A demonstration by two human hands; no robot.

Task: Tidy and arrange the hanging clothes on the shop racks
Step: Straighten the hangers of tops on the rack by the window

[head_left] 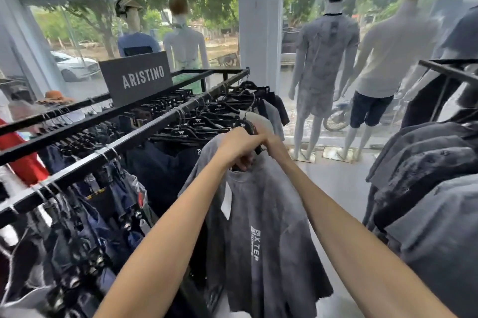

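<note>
Now both your left hand (239, 148) and right hand (275, 147) clutch the hanger (245, 126), the shirt (261, 214) hanging straight below, just right of the rail (144, 131), left hand nearer it.

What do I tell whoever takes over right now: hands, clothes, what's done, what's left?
Left grip: fingers curled round the hanger at the grey T-shirt's collar.
Right grip: at the same hanger, hold unclear.
T-shirt: held in front of the rail, hook not visibly on it.
Done: dark clothes hang along the rail.
Left: hang this T-shirt in line.
</note>
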